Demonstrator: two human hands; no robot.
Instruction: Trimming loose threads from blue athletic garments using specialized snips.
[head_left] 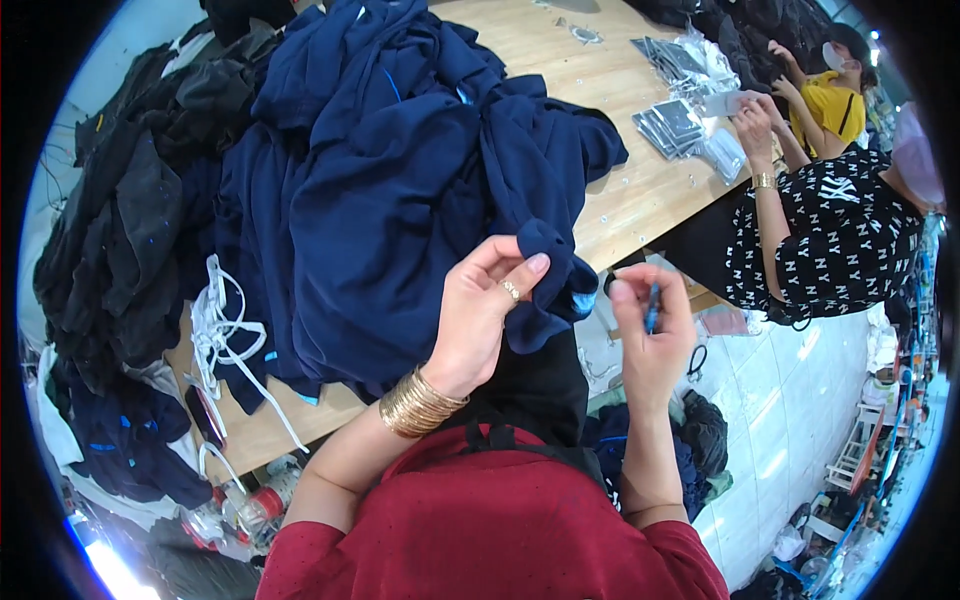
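My left hand (pixel 478 312), with a ring and a stack of gold bangles, pinches the edge of a navy garment (pixel 546 262) between thumb and fingers. That garment hangs off the near side of a large navy fabric pile (pixel 385 210), and a light blue patch shows on its underside. Just to the right, apart from the cloth, my right hand (pixel 660 345) is closed around a small blue tool (pixel 653 308). Fingers cover most of this tool, so its exact kind is hidden. Something small and dark shows at the right fingertips.
Black garments (pixel 120 230) are heaped at the left. White cords (pixel 222 330) and a phone (pixel 205 415) lie by the table's near edge. Across the wooden table (pixel 620 215), a co-worker in a black patterned shirt (pixel 830 230) handles plastic packets (pixel 668 128); another person wears yellow (pixel 832 110).
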